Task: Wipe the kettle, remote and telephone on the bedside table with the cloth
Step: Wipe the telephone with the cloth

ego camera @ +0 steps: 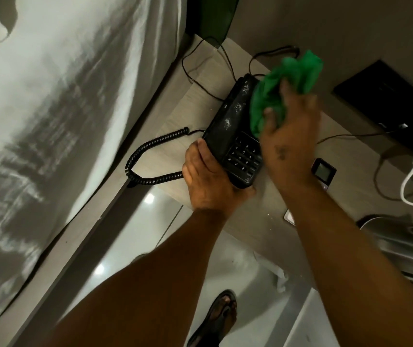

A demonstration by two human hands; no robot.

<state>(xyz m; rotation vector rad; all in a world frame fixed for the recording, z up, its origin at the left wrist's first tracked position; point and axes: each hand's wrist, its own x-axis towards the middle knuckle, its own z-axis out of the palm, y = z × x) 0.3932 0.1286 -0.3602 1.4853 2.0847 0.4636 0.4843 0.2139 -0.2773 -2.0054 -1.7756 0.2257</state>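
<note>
Telephone (235, 139) sitting on the bedside table (175, 116), long axis running diagonally from the near corner up toward the wall, handset (230, 113) on the bed side and keypad (244, 156) at the near end. Left hand (208, 181) clamped on that near corner, thumb up along the handset-side edge, fingers wrapped under, basically pinning it down. Right hand (288, 144) over the far-right part of the phone, fingers bunched around the green cloth (285, 83), cloth pressed on the top just past the keypad. Whitish smudges along the handset, lying just left of the cloth, so probably the next swipe goes across that way, right hand being the nearer one. Coiled cord (150, 159) looping off the phone's near-left side. Kettle (406, 249) well off to the phone's right, steel body only, cut off by the frame edge. Small dark thing with a screen (323, 171) right of the keypad, half hidden behind the right wrist, could be the remote, can't say for sure. Everything a bit motion-blurred, especially the cloth.
</note>
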